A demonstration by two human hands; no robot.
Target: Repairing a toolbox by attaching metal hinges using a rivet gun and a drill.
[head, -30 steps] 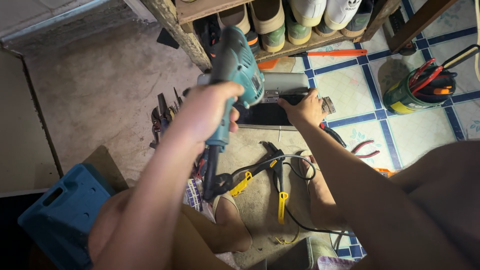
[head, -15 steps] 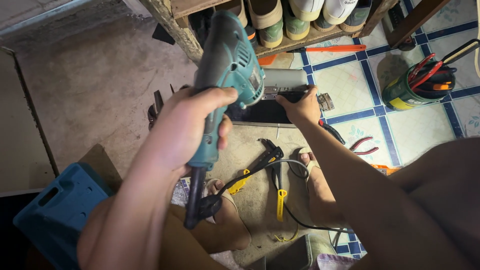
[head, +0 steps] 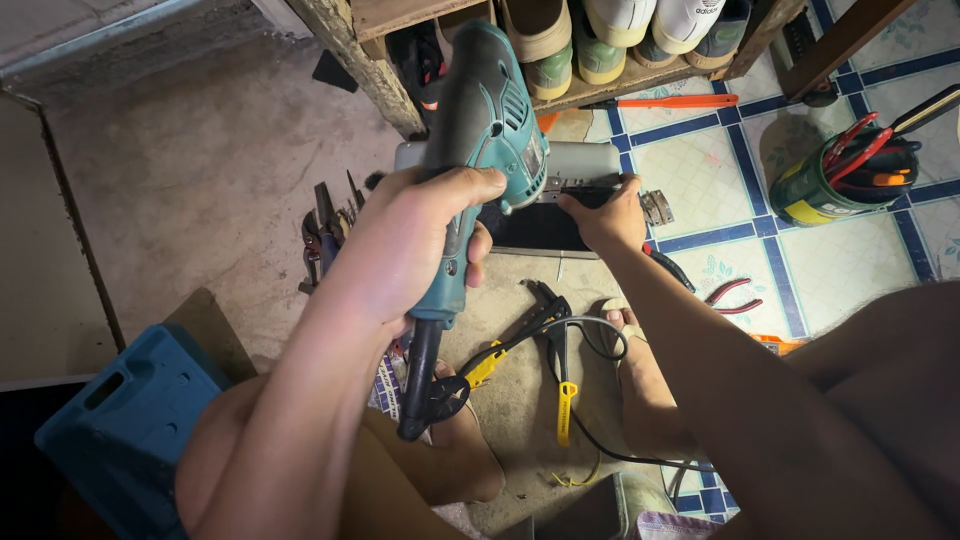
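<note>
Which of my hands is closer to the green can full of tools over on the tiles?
Right. Your right hand rests on the dark panel, with bare tile between it and the green can. Your left hand, gripping the teal drill, is farther away.
</note>
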